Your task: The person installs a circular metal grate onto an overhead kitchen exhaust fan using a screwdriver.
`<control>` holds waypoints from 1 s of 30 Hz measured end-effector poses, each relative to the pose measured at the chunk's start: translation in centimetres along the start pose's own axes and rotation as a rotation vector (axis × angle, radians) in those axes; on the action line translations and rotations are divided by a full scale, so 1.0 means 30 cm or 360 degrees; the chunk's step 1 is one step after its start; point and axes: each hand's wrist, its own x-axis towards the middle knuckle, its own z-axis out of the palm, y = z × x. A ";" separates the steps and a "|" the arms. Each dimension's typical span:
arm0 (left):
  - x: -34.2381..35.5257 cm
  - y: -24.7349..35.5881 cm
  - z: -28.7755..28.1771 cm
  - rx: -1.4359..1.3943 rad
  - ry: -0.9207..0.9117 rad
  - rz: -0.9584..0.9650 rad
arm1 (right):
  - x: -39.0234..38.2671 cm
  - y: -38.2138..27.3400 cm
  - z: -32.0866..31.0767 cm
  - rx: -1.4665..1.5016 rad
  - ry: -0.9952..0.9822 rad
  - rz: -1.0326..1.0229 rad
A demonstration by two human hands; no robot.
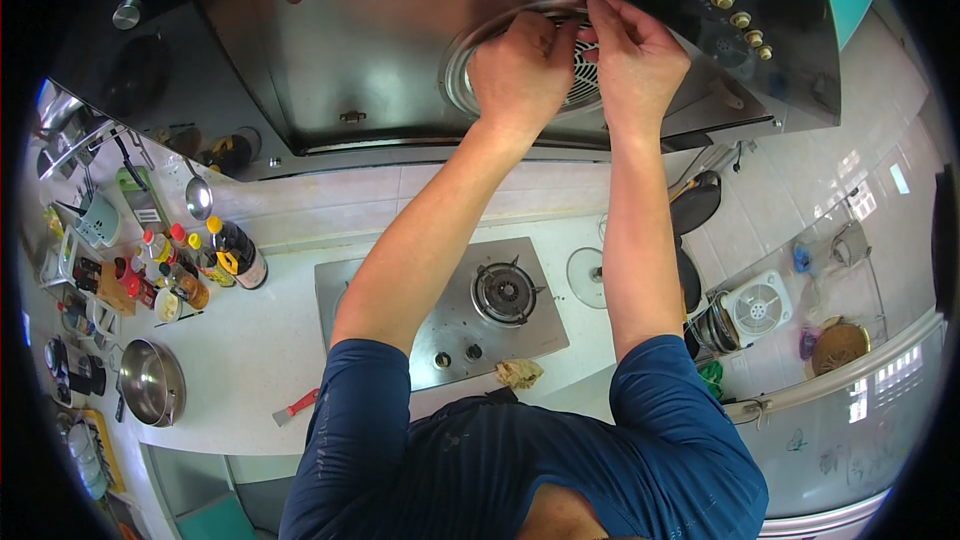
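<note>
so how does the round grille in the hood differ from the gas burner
The grille is silvery with narrow slots; the burner is dark, ringed by prongs. The grille is set in the hood, the burner in the cooktop below. The left hand and right hand partly cover the grille; the burner is untouched and uncovered. Both are round.
</note>
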 end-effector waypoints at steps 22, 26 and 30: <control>0.040 0.077 0.001 -0.0386 -0.0126 -0.0411 | 0.052 -0.021 -0.061 0.0268 -0.0194 0.0538; 0.041 0.076 0.010 -0.0394 -0.0143 -0.0444 | 0.056 -0.014 -0.059 0.0225 -0.0215 0.0478; 0.040 0.076 0.024 -0.0719 -0.0132 -0.0547 | 0.055 -0.003 -0.058 0.0318 -0.0238 0.0441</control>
